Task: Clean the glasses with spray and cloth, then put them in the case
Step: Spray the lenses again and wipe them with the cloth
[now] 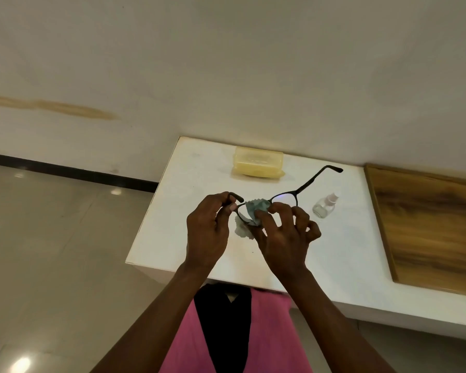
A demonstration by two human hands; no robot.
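Gripping the glasses (285, 199) in my left hand (209, 228), I am pinching the cloth (254, 211) against a lens with my right hand (285, 235); the case (257, 164) is sitting far, the spray (326, 204) right.

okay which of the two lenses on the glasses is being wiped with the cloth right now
The lens by the left hand: the cloth held by the right hand covers it. The other lens is bare, toward the spray bottle.

Translucent plastic case (258, 165), glossy floor (51, 238)

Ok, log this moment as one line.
phase: wiping lens | left hand: holds glasses | right hand: pinches cloth on lens | spray bottle, case: on table, case closed
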